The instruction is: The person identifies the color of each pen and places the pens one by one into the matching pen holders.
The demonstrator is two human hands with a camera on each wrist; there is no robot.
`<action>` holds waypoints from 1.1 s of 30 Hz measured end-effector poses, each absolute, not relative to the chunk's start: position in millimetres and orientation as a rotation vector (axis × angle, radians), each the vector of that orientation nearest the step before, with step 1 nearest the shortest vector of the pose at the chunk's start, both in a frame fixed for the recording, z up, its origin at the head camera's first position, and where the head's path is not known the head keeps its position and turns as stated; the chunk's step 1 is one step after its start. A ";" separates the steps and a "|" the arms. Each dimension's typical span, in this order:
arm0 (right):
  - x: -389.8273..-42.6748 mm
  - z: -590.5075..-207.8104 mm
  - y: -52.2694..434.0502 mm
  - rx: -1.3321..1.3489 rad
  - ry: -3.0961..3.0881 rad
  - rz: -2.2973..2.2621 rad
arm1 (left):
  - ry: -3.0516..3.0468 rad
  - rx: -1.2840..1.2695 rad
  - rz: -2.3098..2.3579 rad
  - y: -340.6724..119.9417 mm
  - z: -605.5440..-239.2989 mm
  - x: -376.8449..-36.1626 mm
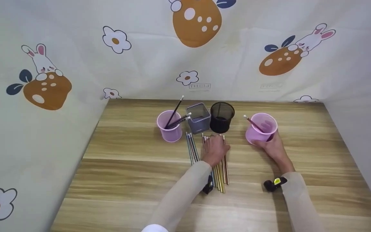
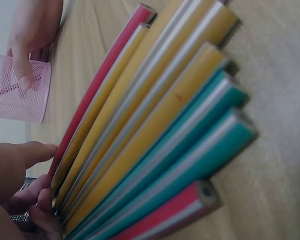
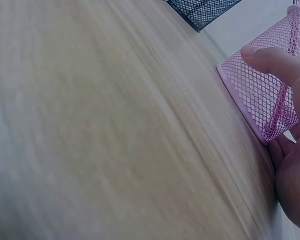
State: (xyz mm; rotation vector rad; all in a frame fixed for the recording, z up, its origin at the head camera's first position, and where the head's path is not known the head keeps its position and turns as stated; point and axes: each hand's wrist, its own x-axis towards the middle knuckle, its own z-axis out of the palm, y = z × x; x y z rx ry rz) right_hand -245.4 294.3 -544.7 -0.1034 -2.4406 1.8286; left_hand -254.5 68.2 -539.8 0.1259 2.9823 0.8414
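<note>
My left hand is over the eraser ends of a spread row of pencils on the table. In the left wrist view, its thumb and curled index finger pinch the end of a red pencil, beside yellow and green pencils. With thumb and fingers around its lower side, my right hand grips a pink mesh pen cup. That cup stands upright and holds one dark red pencil. The right wrist view shows the thumb pressed on the mesh.
Left of centre stands another pink cup with several black pencils. Beside it are a square grey mesh holder and a round black mesh holder. A patterned cloth rises behind the wooden table.
</note>
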 end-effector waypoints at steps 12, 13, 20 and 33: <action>-241.4 -544.2 293.1 -0.149 -2.451 1.851 | 2.919 0.056 0.902 74.9 -531.3 -246.2; -241.6 -544.1 293.3 -0.149 -2.449 1.852 | 2.905 0.043 0.944 75.3 -529.2 -246.1; -245.6 -544.2 293.8 -0.108 -2.433 1.867 | 2.708 0.027 1.290 73.6 -505.6 -251.7; -245.5 -542.8 294.2 -0.085 -2.428 1.851 | 2.685 0.101 1.424 62.0 -468.8 -263.6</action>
